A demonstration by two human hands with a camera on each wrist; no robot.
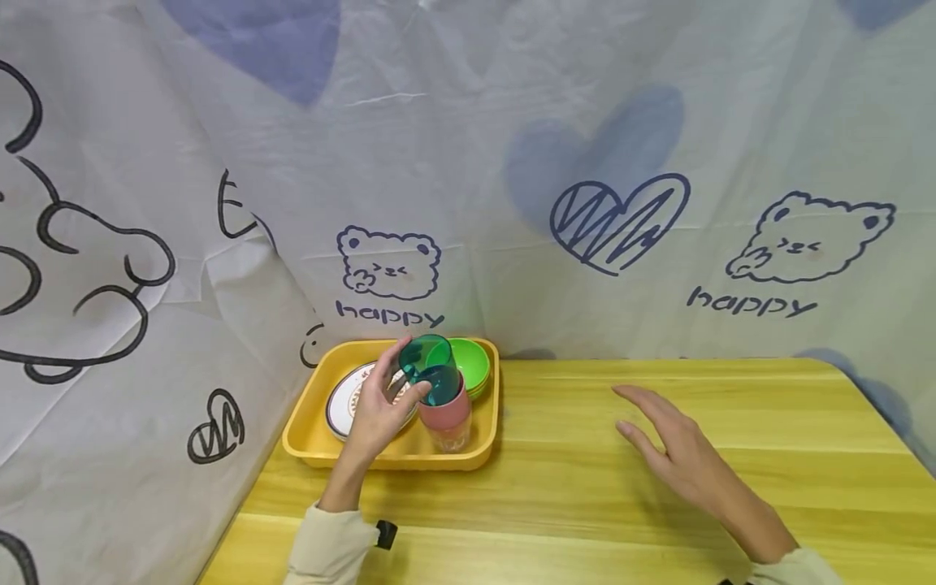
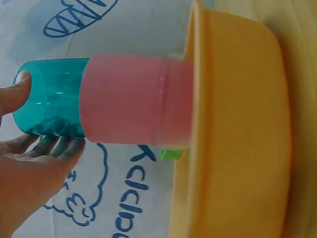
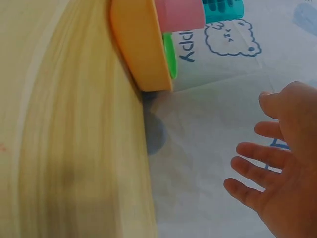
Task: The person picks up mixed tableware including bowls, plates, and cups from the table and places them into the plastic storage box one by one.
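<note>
My left hand (image 1: 382, 413) grips a clear teal cup (image 1: 430, 366), thumb on one side and fingers on the other. The lower end of that cup sits in the mouth of a pink cup (image 1: 446, 411), as the left wrist view also shows with the teal cup (image 2: 54, 96) meeting the pink cup (image 2: 133, 99). Beneath the pink one, a clear cup bottom (image 1: 453, 439) shows inside the yellow tray (image 1: 398, 463). Over the table to the right, my right hand (image 1: 680, 455) is held with fingers extended and nothing in it.
White plates with a dark rim (image 1: 340, 406) lie in the tray's left part, partly behind my left hand. Green bowls (image 1: 474, 366) stand at its back right. The tray is on a wooden table (image 1: 556, 479) against a printed cloth (image 1: 497, 268).
</note>
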